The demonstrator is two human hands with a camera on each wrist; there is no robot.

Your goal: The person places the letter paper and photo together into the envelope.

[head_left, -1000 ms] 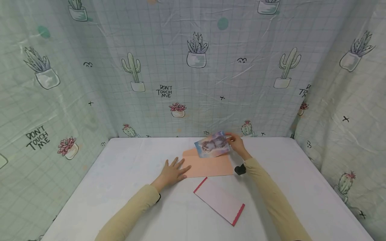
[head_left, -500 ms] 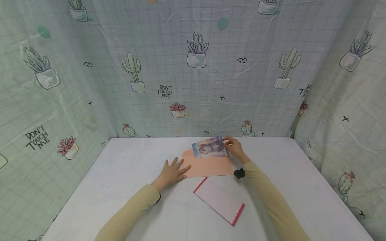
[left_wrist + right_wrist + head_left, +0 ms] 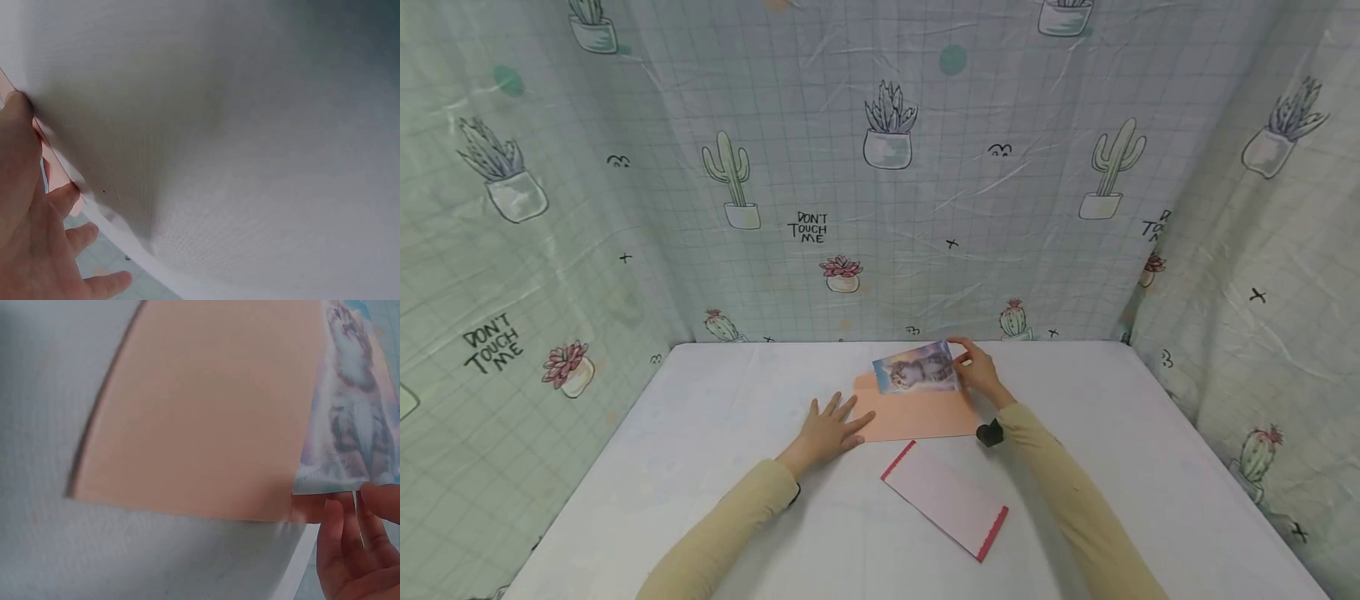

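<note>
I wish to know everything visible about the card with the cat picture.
The cat card is rectangular, thin and paper-like, printed with a striped cat against pastel blue and pink. Its picture faces the head camera, and its top edge rises rightward there. The right hand pinches its right end. Its lower edge lies along the peach envelope; whether it is tucked inside, I cannot tell.

From head, looks forward and down from well back over white rectangular tabletop (image 3: 737,379). From left wrist, looks close past bare left hand (image 3: 37,244). From right wrist, looks close onto peach rectangular paper envelope (image 3: 206,412), shared with head.
</note>
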